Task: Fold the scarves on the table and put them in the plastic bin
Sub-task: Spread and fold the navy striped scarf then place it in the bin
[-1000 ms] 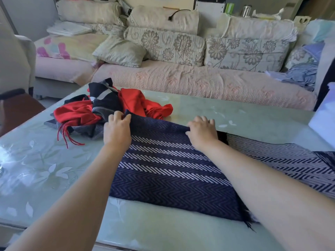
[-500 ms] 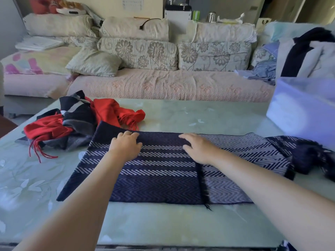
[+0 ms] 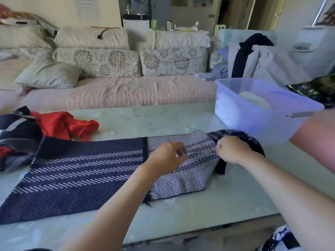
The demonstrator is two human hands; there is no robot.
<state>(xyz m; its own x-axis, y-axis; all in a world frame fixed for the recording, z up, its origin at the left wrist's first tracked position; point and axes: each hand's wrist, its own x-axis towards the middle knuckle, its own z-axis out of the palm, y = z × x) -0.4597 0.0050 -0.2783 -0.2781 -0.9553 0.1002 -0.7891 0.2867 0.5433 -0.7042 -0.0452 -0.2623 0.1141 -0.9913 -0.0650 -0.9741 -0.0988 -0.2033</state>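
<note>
Your spread scarf (image 3: 81, 169) lies along the table's (image 3: 163, 120) near edge, the scarf pile (image 3: 36, 127) at its left edge, the plastic bin (image 3: 244, 116) at its far right corner, the sofa (image 3: 117, 93) behind.

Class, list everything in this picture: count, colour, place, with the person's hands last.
navy scarf: one, navy-white zigzag, spread mid-table
scarf pile: one, red, navy, grey, table's left end
plastic bin: one, clear bluish, table's far right
table: one, pale green, foreground
sofa: one, pink, floral cushions, behind table
left hand: one, over scarf's pale part, fingers curled
right hand: one, gripping scarf's bunched dark end
</note>
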